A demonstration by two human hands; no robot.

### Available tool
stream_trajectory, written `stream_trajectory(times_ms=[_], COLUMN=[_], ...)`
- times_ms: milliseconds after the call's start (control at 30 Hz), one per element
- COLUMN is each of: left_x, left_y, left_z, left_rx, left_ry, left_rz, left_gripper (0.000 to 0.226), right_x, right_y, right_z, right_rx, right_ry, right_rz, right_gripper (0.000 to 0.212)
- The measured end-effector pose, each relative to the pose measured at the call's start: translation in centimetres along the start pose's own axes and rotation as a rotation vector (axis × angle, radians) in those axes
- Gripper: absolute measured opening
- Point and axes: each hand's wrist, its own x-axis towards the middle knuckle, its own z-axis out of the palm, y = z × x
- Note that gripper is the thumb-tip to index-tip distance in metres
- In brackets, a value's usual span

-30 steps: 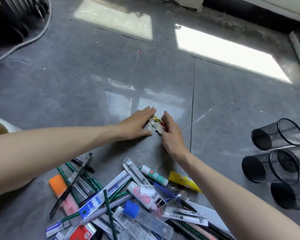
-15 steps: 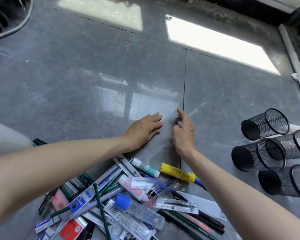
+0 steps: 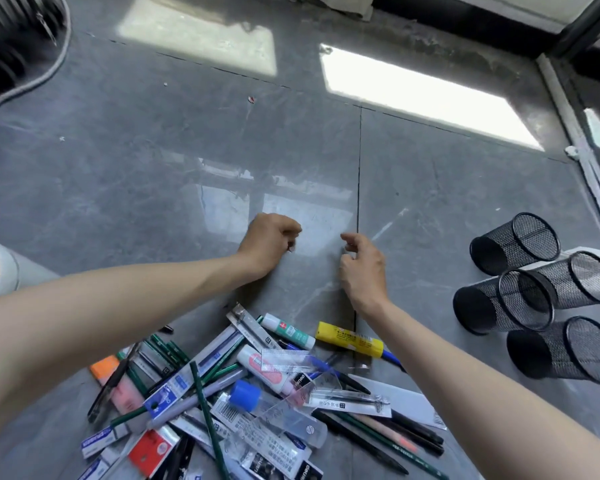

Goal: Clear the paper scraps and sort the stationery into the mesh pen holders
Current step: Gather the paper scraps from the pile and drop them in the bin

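1. On the grey tiled floor (image 3: pixel 153 168), a pile of stationery (image 3: pixel 243 386) is spread just below the two forearms: pens, green pencils, packaged refills, a yellow glue stick (image 3: pixel 350 339) and a blue-capped tube (image 3: pixel 245 394).
2. The left hand (image 3: pixel 269 245) is curled into a fist; a small pale bit is glimpsed at its fingertips, but what is held cannot be told.
3. The right hand (image 3: pixel 362 268) is held loosely bent, fingers apart, with nothing seen in it.
4. The hands are kept apart, bare floor between them.
5. Four black mesh pen holders (image 3: pixel 534 299) are lain on their sides at the right, well apart from the pile.
6. Tiny scraps (image 3: pixel 251 99) are seen farther up the floor.
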Motion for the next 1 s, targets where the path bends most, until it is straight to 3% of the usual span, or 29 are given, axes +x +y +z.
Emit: stream_trajectory(times_ms=[67, 167, 300, 500, 733, 900, 1000], left_x=[0.2, 0.0, -1.2, -3.4, -5.2, -4.9, -4.8], left_y=[1.1, 2.3, 3.3, 2.9, -0.4, -1.1, -1.0], left_z=[-1.5, -4.1, -6.3, -9.4, -11.5, -10.8, -10.4], left_rx=[-0.146, -0.135, -0.323, -0.398, -0.320, -0.254, -0.244], left_ry=[0.010, 0.004, 0.039, -0.037, 0.023, 0.007, -0.030], left_rz=[-0.234, -0.314, -0.486, -0.546, -0.636, -0.649, -0.644], left_gripper=[0.026, 0.026, 0.022, 0.020, 0.020, 0.021, 0.022], right_x=[-0.3, -0.7, -0.2, 1.1, 2.6, 2.3, 2.4], right_y=[-0.2, -0.5, -0.9, -2.8, -3.8, -2.9, -2.2], right_z=[0.1, 0.7, 2.9, 5.6, 5.5, 5.5, 4.5], right_rx=[0.004, -0.037, -0.186, -0.211, -0.207, -0.410, -0.251], right_ry=[-0.041, -0.103, -0.249, -0.211, -0.263, -0.258, -0.157], right_rz=[-0.013, -0.037, -0.050, -0.007, -0.008, -0.098, -0.060], right_gripper=[0.043, 0.037, 0.025, 0.034, 0.011, 0.043, 0.026])
